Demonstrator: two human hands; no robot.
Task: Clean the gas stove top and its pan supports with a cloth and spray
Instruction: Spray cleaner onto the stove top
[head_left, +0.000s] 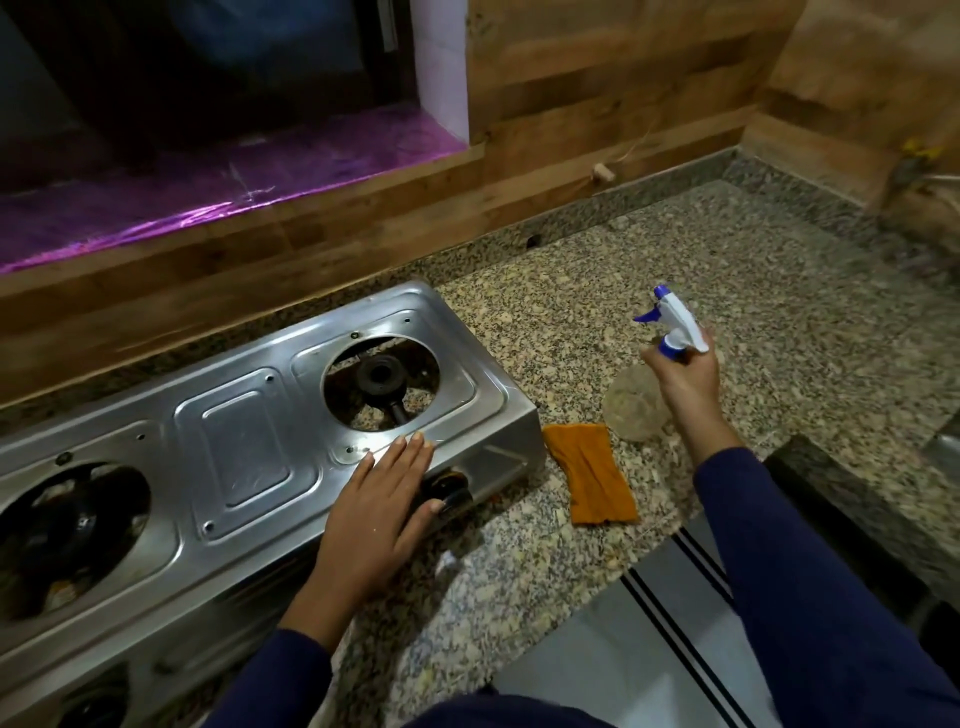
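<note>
A steel two-burner gas stove (234, 441) lies on the granite counter, with no pan supports on its burner openings. My left hand (379, 504) rests flat on the stove's front right corner, fingers straight, thumb by the black knob (447, 496). My right hand (685, 379) grips the neck of a clear spray bottle (636, 408) with a white and blue trigger head (672, 322), held above the counter to the right of the stove, nozzle pointing left. An orange cloth (592, 480) lies folded on the counter between stove and bottle.
The speckled granite counter (727, 270) stretches right and back to a wood-panelled wall (597, 104). A purple-lined window sill (182, 192) sits behind the stove. The counter's front edge (597, 582) drops to a grey floor with black stripes at lower right.
</note>
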